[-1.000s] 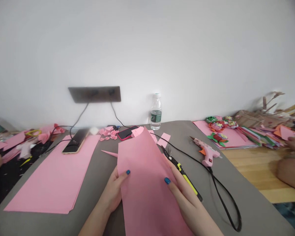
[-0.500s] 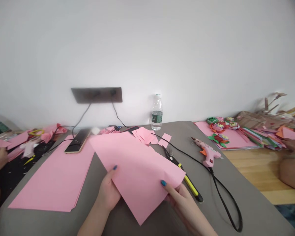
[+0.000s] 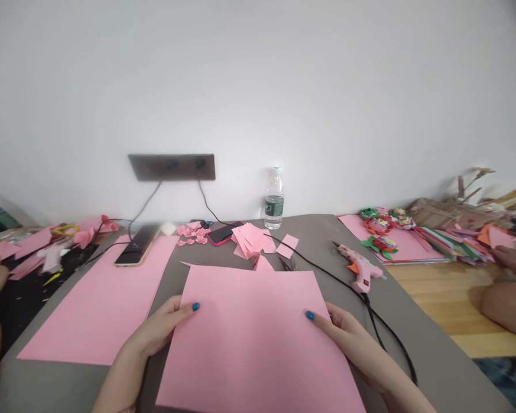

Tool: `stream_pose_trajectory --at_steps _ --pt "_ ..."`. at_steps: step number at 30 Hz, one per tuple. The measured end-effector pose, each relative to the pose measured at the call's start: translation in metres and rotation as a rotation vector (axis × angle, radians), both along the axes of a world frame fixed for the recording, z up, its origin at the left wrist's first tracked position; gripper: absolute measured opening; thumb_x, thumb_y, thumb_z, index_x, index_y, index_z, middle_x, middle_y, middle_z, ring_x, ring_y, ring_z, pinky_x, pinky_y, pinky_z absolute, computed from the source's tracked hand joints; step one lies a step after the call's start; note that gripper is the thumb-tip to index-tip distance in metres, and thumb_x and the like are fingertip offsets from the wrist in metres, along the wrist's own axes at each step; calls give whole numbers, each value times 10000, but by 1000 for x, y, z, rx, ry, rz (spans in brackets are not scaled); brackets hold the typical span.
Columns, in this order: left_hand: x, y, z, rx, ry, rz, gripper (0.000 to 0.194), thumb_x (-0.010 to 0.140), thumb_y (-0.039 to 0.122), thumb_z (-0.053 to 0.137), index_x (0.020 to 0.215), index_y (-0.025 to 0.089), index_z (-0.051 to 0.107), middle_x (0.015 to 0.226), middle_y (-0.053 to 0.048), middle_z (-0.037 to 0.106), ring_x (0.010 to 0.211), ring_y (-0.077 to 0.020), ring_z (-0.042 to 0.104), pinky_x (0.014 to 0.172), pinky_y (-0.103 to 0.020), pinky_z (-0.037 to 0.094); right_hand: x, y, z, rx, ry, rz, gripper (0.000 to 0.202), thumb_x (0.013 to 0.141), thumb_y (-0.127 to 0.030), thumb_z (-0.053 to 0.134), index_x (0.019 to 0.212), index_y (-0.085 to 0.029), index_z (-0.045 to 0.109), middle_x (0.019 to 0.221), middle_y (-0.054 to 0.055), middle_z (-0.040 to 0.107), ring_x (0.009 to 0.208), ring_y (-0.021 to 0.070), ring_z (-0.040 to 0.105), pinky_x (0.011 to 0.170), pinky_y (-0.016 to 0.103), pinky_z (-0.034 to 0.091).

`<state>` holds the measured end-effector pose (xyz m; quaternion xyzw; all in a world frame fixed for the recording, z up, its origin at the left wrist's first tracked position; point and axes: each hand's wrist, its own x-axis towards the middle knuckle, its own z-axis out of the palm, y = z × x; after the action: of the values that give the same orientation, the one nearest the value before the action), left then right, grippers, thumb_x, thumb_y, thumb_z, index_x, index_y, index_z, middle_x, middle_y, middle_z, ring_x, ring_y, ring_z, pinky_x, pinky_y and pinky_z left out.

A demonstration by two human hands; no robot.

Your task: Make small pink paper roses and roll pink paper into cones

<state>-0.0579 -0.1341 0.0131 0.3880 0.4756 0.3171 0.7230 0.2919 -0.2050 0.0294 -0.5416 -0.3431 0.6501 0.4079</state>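
Observation:
A large sheet of pink paper (image 3: 253, 344) is held up in front of me, its broad face towards the camera. My left hand (image 3: 165, 324) grips its left edge, thumb on top and fingers behind. On the right edge my right hand (image 3: 341, 330) pinches it the same way. Just beyond the sheet lie a small heap of cut pink paper pieces (image 3: 250, 238) and a single pink square (image 3: 288, 245). The tip of a black tool (image 3: 286, 265) shows past the sheet's top edge; the rest is hidden behind it.
Left lies a stack of pink paper (image 3: 86, 321) with a phone (image 3: 138, 246) on it. A pink glue gun (image 3: 359, 267) with black cord is at right. A water bottle (image 3: 274, 201) stands by the wall. Other people's hands (image 3: 509, 261) are at both sides; paper flowers (image 3: 382, 226) lie right.
The pink sheet has turned from a slanted position to square in front of me and come closer. My hands have moved apart to its opposite edges. The sheet now covers most of the black-and-yellow tool.

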Motion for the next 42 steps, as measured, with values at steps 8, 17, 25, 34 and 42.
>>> stream_pose_trajectory --at_steps 8,17,25,34,42 --pt "-5 1 1 265 210 -35 377 750 533 761 896 187 799 754 -43 750 720 -227 660 621 -257 506 -8 5 -10 164 -74 -56 472 744 -577 753 993 -176 757 862 72 772 704 242 694 629 310 525" --pt "-22 0 2 402 322 6 249 660 369 832 865 227 826 948 -86 780 912 -302 684 777 -313 537 -6 8 -18 198 -16 -208 332 630 -489 842 711 -193 717 647 -9 633 519 116 501 470 198 357" --pt "-35 -2 -4 514 322 2 113 737 271 701 684 228 791 828 -58 735 770 -235 674 628 -257 500 -10 10 -21 298 -76 -112 299 715 -374 707 521 -191 571 574 -8 564 500 118 459 456 210 334" --pt "-47 -9 -11 640 309 -21 213 785 225 604 577 187 629 755 -21 630 692 -187 619 598 -238 432 40 9 -18 518 -602 -397 230 838 -448 541 848 -240 640 1007 109 717 805 250 682 687 353 535" --pt "-47 -8 -16 620 299 -26 211 801 241 579 597 191 606 747 -19 613 691 -193 604 604 -250 419 149 54 -44 300 -1217 -440 368 712 -532 636 483 -259 547 462 79 603 428 252 573 459 358 397"
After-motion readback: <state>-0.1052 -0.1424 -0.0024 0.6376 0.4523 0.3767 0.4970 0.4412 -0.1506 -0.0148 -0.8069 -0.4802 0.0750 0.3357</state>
